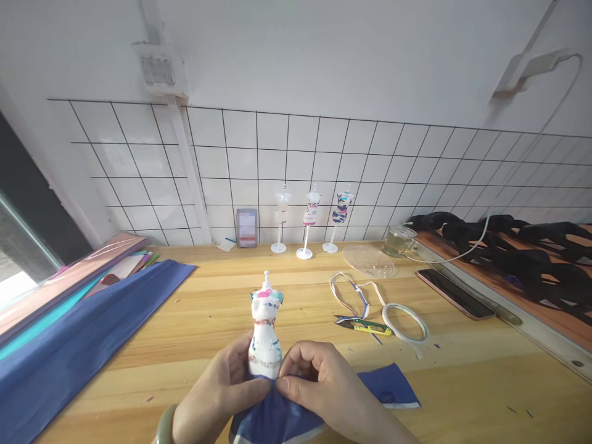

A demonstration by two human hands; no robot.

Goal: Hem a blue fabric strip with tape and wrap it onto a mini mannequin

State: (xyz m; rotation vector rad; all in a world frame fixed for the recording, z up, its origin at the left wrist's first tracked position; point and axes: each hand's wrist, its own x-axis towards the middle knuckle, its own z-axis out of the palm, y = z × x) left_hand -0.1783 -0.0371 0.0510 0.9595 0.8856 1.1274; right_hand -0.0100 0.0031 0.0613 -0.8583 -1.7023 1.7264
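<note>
A small white dress form [266,333] with colourful bits stuck around it stands upright between my hands. Blue paper or thin fabric [277,416] wraps its lower end in gathered folds and spreads toward me. My left hand [234,379] is closed at the form's left side, its thumb pressing the blue material's top edge. From the right, my right hand [309,376] pinches the same edge near the form's front. The form's base is hidden under the material. Another blue piece with a pale edge [391,385] lies by my right wrist.
Three small dress forms on stands [306,216] line the back near a grid panel. To the right lie yellow-green thread snips [370,327], a tape roll [406,324], a phone [456,293] and a clear jar [400,240]. Blue and coloured sheets [106,320] cover the left side.
</note>
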